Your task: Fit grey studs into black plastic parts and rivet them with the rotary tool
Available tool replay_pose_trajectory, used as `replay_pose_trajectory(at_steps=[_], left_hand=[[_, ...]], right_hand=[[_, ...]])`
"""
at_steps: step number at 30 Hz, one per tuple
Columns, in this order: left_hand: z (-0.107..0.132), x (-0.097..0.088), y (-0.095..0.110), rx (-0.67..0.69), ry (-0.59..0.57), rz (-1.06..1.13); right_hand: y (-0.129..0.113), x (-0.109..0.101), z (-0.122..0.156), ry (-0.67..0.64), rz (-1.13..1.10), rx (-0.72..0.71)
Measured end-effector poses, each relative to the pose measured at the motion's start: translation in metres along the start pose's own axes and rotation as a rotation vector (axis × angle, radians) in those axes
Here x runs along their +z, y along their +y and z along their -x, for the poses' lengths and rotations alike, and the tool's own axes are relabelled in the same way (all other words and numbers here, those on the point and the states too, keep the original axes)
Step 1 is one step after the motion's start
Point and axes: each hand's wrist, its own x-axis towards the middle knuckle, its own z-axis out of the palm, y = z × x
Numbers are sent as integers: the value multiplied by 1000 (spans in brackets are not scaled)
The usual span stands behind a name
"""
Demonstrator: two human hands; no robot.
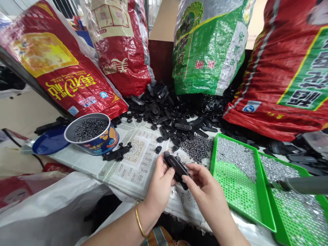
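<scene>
Both my hands are around a long black plastic part (176,166) with rounded ends, held tilted above the near edge of the table. My left hand (161,177) wraps its left end, thumb on top; a gold bangle (139,218) circles that wrist. With bent fingers and thumb, my right hand (202,182) grips the part's right end. Whether something small is also between those fingers I cannot make out. Just beyond my hands lie a heap of tiny dark screw-like pieces (196,147) and a few round black knobs (158,149).
Two green perforated trays (266,205) of small shiny metal pieces stand at right, under a grey tool (304,184). At left are a round tub (102,145) of small dark pieces, a blue lid (50,140) and a black assembly (118,152). Black parts (159,106) and large sacks (210,51) line the back.
</scene>
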Motion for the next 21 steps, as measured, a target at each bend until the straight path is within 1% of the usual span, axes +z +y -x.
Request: replay_pose_trajectory(at_steps=[3,8,12,18,20,21], left_hand=[[0,0,-2,13,20,13],[-1,0,-5,36,29,23],[2,-2,-4,48,18,13],[8,0,1,55,-49,99],[7,3,0,62,-45,103],[6,4,0,73,-13,90]], right_hand=[[-3,3,-1,26,-178,116],[0,9,-5,90,-340,255],[5,11,-6,88,-414,271],[4,10,-7,84,-347,254],[6,12,-8,74,-353,250],[7,13,-8,72,-363,248]])
